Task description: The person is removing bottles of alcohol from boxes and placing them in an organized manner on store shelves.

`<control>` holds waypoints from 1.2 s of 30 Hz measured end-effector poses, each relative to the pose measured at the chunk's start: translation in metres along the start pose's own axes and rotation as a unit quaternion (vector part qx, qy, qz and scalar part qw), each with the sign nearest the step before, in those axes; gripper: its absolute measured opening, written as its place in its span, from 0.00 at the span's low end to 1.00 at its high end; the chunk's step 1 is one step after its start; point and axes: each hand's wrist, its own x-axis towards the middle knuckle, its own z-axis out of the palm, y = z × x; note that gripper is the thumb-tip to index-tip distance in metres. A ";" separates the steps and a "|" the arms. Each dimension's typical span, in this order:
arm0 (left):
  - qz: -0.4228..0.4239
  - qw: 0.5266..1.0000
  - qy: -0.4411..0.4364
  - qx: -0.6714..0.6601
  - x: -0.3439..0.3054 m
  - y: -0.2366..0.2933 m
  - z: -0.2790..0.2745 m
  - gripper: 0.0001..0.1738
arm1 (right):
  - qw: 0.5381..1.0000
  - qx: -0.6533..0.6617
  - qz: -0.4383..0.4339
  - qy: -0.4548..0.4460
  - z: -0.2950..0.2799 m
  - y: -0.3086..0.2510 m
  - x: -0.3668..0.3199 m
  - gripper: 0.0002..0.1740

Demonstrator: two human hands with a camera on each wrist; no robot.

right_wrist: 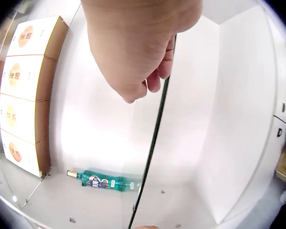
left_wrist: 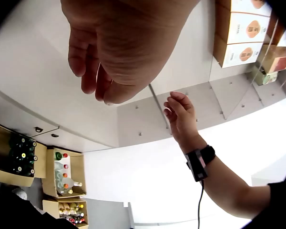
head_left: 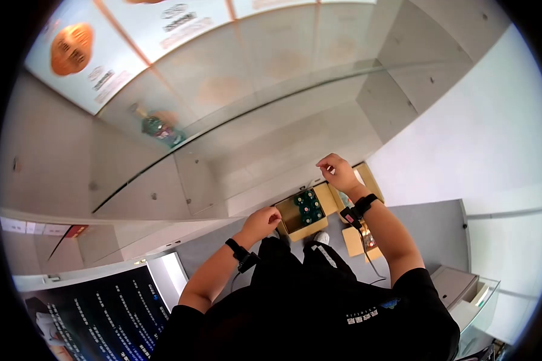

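Observation:
My left hand (head_left: pixel 262 224) is low at the front of the cabinet, beside an open carton (head_left: pixel 296 233) on the floor. Nothing is in its loosely bent fingers. The right hand (head_left: pixel 338 173) hovers before the lower shelf space, also holding nothing, fingers bent in the right wrist view. Inside the carton stand several dark green bottles (head_left: pixel 309 207), caps up. A teal-green bottle (right_wrist: pixel 102 181) with a gold cap lies on its side on the glass shelf (head_left: pixel 238 117), away from both hands.
White boxes with orange emblems (right_wrist: pixel 26 78) stand in a row on the shelf. The glass edge (right_wrist: pixel 158 117) runs across the cabinet. More open cartons with bottles (left_wrist: pixel 64 174) sit on the floor to the right. A dark screen (head_left: pixel 111 313) stands at lower left.

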 end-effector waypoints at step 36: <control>0.039 0.966 -0.135 0.219 0.173 -0.368 0.442 0.15 | 0.982 -0.047 -0.066 -0.170 0.212 0.371 -0.124 0.09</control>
